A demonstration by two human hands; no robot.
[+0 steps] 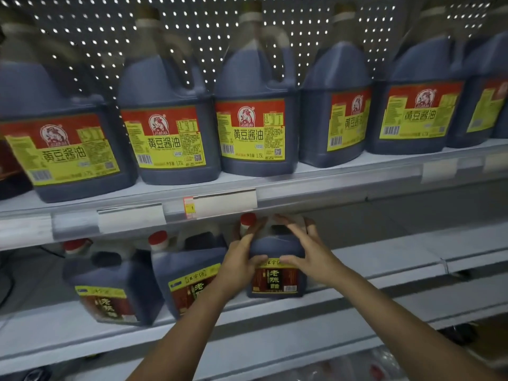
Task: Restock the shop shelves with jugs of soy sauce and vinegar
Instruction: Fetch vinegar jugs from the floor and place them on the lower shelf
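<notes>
A dark vinegar jug with a red cap and a red-and-yellow label stands on the lower shelf. My left hand grips its left shoulder, thumb across the front. My right hand holds its right shoulder, fingers spread over the handle and thumb on the label's top edge. Two more vinegar jugs stand to its left. Several soy sauce jugs with yellow-and-red labels line the upper shelf.
The upper shelf's front rail carries white price-tag holders and hangs just above the held jug's cap. A white pegboard backs the shelves. The lower shelf runs bare to the right of the held jug. Another shelf edge lies below.
</notes>
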